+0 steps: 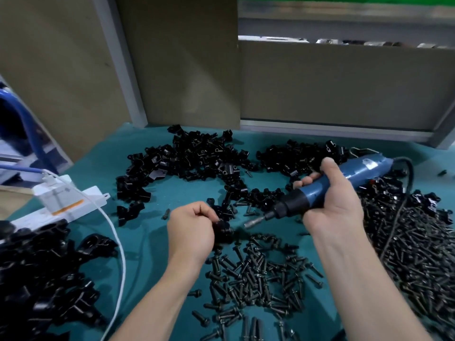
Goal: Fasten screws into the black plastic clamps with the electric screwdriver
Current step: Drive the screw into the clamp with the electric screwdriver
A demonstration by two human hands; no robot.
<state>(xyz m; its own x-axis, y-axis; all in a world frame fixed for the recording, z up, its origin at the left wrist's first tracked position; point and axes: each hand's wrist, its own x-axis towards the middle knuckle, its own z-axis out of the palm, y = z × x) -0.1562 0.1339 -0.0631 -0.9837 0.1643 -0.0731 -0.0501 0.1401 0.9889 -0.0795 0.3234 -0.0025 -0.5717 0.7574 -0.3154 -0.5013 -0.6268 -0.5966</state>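
head view: a teal mat (pixel 157 242) covers the bench, closed at the back by tan panels (pixel 187 70) in grey frames. bare mat shows mainly as a strip between the heaps, left of the left hand. a white cable (pixel 120 254) crosses it from a white power strip (pixel 73 205) near the left edge. clamps (pixel 192 156) lie heaped at the back and lower left. screws (pixel 258 274) spread in front of the hands and thickly toward the right edge.

the clamps are glossy black plastic, angular with rounded lugs. the screws are dark dull metal, short, with flanged heads. the screwdriver (pixel 364 171) has a blue barrel, a black collar and a slim silver bit (pixel 254 220).

the right hand (pixel 330 195) is clenched round the barrel, holding it nearly level, with the bit pointing left and slightly down. the left hand (pixel 192 228) curls round one clamp (pixel 222 231) low over the mat. the bit tip is just right of that clamp, with a small gap between them.
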